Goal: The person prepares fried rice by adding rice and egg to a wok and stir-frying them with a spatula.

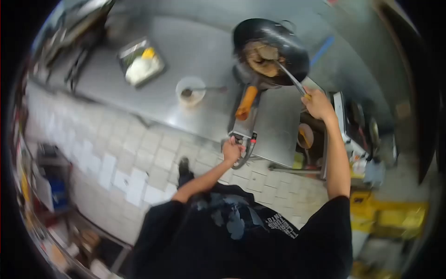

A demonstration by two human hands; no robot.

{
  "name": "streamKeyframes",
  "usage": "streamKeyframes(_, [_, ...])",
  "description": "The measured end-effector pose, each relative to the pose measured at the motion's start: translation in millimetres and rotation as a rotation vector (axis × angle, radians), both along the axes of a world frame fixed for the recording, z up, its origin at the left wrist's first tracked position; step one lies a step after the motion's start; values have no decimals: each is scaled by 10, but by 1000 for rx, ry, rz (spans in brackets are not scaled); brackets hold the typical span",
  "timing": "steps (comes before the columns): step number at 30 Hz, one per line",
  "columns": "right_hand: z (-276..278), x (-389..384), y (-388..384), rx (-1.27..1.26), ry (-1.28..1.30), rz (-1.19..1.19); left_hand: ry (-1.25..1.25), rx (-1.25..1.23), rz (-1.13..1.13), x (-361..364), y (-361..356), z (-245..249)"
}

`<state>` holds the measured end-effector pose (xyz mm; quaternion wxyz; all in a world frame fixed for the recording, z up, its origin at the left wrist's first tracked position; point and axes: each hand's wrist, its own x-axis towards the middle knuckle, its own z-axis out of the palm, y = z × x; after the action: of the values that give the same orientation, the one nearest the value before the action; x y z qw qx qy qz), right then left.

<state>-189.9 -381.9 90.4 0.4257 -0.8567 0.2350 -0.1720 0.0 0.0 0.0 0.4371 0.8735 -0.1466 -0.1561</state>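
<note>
A black wok (295,49) with an orange handle (246,103) sits on a narrow gas stove (245,128), holding brown food (261,66). My right hand (319,103) is closed around the handle of a metal ladle (290,74), whose head lies in the food. At the stove's front end, my left hand (232,150) has its fingers bent against what looks like the control knob, mostly hidden by them. A gas hose (246,156) curves down beside that hand.
On the steel counter (195,46) are a white bowl (190,90) with a utensil across it and a tray (160,69) with white and yellow items. A container (305,136) with an orange-handled utensil stands lower right. Tiled floor (162,158) lies below.
</note>
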Motion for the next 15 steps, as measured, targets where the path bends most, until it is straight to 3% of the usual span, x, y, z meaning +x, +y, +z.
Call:
streamKeyframes(2, [-106, -613, -281, -131, -48, 60, -13, -77, -54, -438, -318, -383])
streamKeyframes(3, [413, -871, -631, -157, 134, 77, 37, -312, -12, -333, -842, -714])
streamKeyframes(4, [908, -1127, -1009, -195, 318, 110, 164, -557, 32, -1298, -1968, -1154])
streamKeyframes(5, [740, -1630, -1447, -164, 332, 135, 304, -611, 110, -2014, -2288, -1238])
streamKeyframes(6, [1438, -1943, -1487, -216, 612, -9, 582, -774, 202, -3144, -3093, -1235])
streamKeyframes(7, [1509, -1843, -1234, -110, 664, -159, 597, -767, 223, -3220, -3088, -1221])
streamKeyframes(10, [1039, -1698, -1094, -251, 620, -175, 616, -780, 228, -3501, -3196, -1262])
streamKeyframes(13, [1321, -2045, -1457, -289, 627, 8, 684, -826, 200, -3492, -3207, -1242])
streamKeyframes(14, [1565, -1992, -1226, -87, 703, -154, 688, -858, 184, -3459, -3204, -1279])
streamKeyframes(15, [1540, -1975, -1251, -118, 687, -124, 701, -867, 166, -3449, -3204, -1281])
